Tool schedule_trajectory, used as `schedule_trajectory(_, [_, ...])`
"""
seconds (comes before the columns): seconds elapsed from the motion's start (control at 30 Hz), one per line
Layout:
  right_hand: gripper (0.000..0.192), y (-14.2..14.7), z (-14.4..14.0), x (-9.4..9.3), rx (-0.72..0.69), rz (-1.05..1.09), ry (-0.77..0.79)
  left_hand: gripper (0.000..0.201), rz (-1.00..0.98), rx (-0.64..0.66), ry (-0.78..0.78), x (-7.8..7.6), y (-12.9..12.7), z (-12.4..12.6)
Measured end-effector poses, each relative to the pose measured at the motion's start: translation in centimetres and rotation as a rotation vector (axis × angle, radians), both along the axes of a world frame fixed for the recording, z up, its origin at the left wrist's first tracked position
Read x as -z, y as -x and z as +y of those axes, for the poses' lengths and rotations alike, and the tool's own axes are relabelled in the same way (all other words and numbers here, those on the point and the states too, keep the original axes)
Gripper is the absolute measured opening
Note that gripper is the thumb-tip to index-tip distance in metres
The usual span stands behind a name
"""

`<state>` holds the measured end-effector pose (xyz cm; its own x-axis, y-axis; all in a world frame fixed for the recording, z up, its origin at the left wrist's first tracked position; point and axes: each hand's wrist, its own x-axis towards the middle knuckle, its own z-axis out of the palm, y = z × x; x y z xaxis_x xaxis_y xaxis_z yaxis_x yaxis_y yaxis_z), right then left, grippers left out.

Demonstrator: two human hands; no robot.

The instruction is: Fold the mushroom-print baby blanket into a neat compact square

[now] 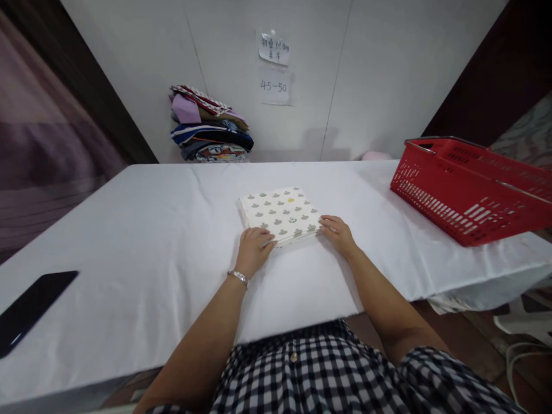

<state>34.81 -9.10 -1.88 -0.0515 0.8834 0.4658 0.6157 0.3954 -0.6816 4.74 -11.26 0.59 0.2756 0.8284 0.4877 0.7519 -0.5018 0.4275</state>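
Observation:
A folded white cloth point(280, 211) with a grey, green and yellow print lies flat on the white-covered table point(150, 230). At its near left corner is my left hand point(255, 247), with a silver bracelet on the wrist. The fingers rest over the edge and the thumb lies along the front side. My right hand point(338, 233) grips the near right corner, fingertips on top. Its thumb is hardly visible. Several folded layers show along the cloth's front edge.
A red plastic basket point(466, 195) stands on the table at the right. A black phone point(34, 305) lies at the left edge. Behind the table's far edge rises a stack of folded fabrics point(213, 129) against the wall. Paper notes point(276, 86) hang there.

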Motion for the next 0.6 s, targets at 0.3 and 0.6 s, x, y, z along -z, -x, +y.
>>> schedule_trajectory(0.3, [0.026, 0.46, 0.49, -0.32, -0.011, -0.206, -0.021, 0.027, 0.133, -0.020, -0.024, -0.77, -0.43, -0.43])
schedule_trajectory(0.6, [0.026, 0.64, 0.17, -0.78, 0.018, -0.188, -0.002, 0.028, 0.160, 0.006, 0.000, -0.55, -0.31, -0.52])
